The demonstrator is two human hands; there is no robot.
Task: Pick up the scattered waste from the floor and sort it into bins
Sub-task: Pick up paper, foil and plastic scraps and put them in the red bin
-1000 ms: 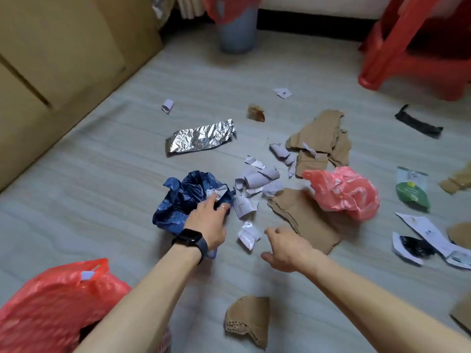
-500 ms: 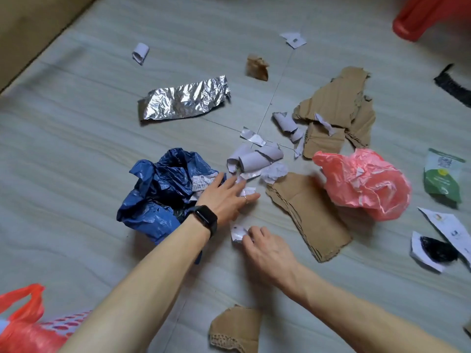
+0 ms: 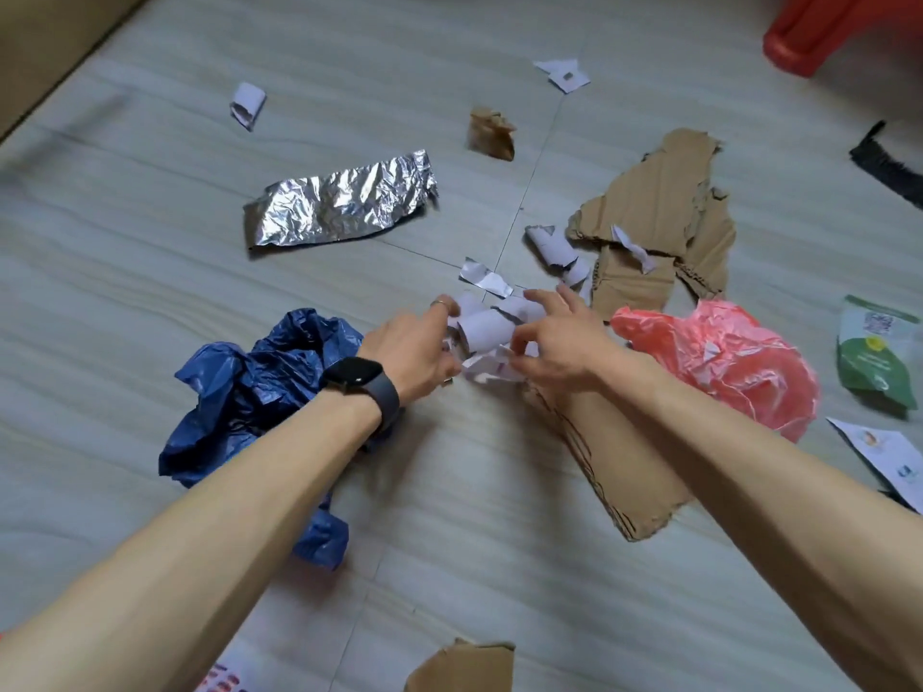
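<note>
Fingers (image 3: 549, 298) of left hand (image 3: 409, 347) and right hand (image 3: 554, 342) curl round the white paper scraps (image 3: 487, 332) on the floor (image 3: 474, 467), between blue bag (image 3: 259, 387) and pink bag (image 3: 719, 362). Gathering paper, I judge; next, lift the bundle without shedding bits.

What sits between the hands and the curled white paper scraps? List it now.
Nothing visible does. The left hand and the right hand hold the curled white paper scraps from opposite sides, in direct contact.
</note>
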